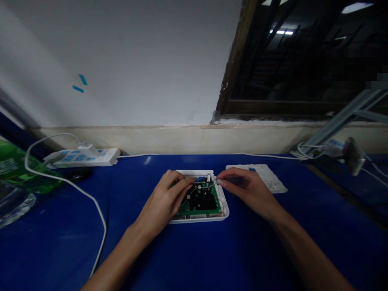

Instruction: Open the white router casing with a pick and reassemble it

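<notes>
A white plastic device housing (224, 208) lies open on the blue table, with a green circuit board (194, 211) and a black plate (202, 199) inside. Thin pale wire (209, 186) curves across the board towards the upper right corner. My left hand (165, 192) reaches over the housing's left side, thumb and fingers pinched near its upper edge; what they hold is hidden. At the upper right corner, my right hand (247, 188) has thumb and index finger closed on the thin wire's end.
Behind my right hand lies a white, rough-edged panel (269, 176). A power strip (87, 157) with a plug stands at the back left, its white cable (98, 208) looping forward. Green plastic packaging (27, 169) is at far left. A metal frame (342, 117) rises at right.
</notes>
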Motion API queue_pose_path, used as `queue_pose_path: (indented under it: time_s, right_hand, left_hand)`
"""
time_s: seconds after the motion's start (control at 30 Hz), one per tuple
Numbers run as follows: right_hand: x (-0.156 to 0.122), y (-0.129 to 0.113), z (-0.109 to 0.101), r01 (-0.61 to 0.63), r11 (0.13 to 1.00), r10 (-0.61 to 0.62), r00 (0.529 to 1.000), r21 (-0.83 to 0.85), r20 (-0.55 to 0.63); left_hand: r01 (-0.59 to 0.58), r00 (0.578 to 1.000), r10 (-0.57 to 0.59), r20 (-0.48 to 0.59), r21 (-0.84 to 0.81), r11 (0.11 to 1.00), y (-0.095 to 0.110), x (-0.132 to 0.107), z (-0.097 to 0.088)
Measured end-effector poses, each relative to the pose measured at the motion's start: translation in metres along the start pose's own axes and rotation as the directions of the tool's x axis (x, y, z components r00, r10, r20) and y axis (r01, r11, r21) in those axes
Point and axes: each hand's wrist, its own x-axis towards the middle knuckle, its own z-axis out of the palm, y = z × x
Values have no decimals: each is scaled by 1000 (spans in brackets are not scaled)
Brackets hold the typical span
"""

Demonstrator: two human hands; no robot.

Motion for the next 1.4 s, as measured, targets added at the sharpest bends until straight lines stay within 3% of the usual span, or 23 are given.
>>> queue_pose_path:
  time_s: [0.17,0.37,0.47,0.57,0.7,0.9,1.2,1.4]
  right_hand:
    - [-3,-1,6,20,1000,-19,998,-18,65]
    - [-4,-1,12,46,999,-47,991,13,123]
    - [-4,1,12,62,998,-64,990,24,123]
    - [-6,0,12,70,998,-70,988,7,140]
    - [-9,-4,11,89,996,-84,984,-28,159]
    - [-9,-7,10,131,991,-123,978,-38,169]
    - [-8,-3,4,108,992,-98,986,-68,133]
    - [-7,-4,2,100,995,-98,992,-16,85]
  left_hand:
    - [10,1000,-9,19,-40,999,1,-2,3]
    - [58,989,-40,144,-121,991,9,-1,2]
    - [87,992,-62,112,-234,968,13,1,2]
    - [201,980,-189,69,-383,902,16,1,4]
    - [346,937,-318,146,-534,772,20,0,7]
    - [368,924,-354,147,-601,710,20,1,8]
    - [334,940,-326,100,-469,818,14,4,1]
    - [115,974,-79,214,-160,980,8,3,-5]
